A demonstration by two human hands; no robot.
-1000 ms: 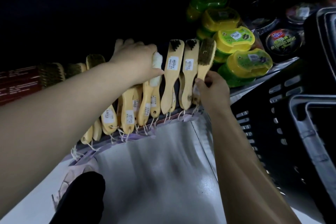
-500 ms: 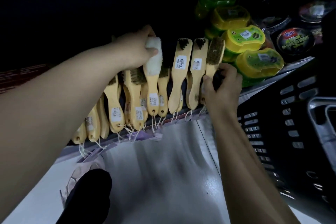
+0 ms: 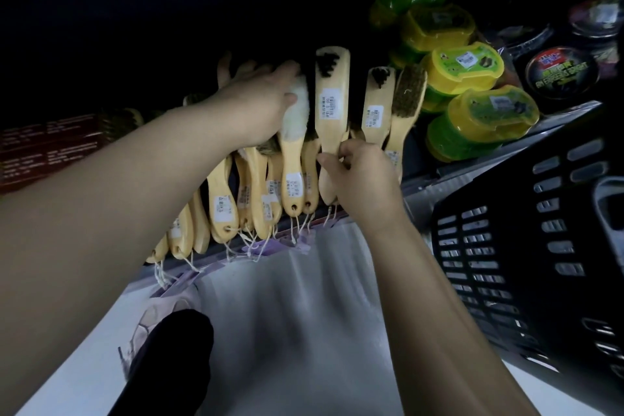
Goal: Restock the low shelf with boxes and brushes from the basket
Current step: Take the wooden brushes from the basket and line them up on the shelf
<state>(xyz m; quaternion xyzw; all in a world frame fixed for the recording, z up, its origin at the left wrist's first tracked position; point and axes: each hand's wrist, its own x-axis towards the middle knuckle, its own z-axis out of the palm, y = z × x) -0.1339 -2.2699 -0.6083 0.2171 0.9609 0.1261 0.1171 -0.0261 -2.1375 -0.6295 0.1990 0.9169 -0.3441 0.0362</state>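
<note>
- My left hand (image 3: pixel 260 105) clasps the white fleece head of a wooden brush (image 3: pixel 293 159) lying in the row on the low shelf (image 3: pixel 425 186).
- My right hand (image 3: pixel 363 176) pinches the handle of the tall dark-bristled brush (image 3: pixel 332 105) just beside it, fingers curled.
- The black basket (image 3: pixel 506 246) sits at right.

Low dark shelf (image 3: pixel 435 176): red printed boxes (image 3: pixel 44 145) at left, pale wooden-handled brushes (image 3: pixel 293 176) in a central row, yellow-green oval plastic tubs (image 3: pixel 483 118) at right.
</note>
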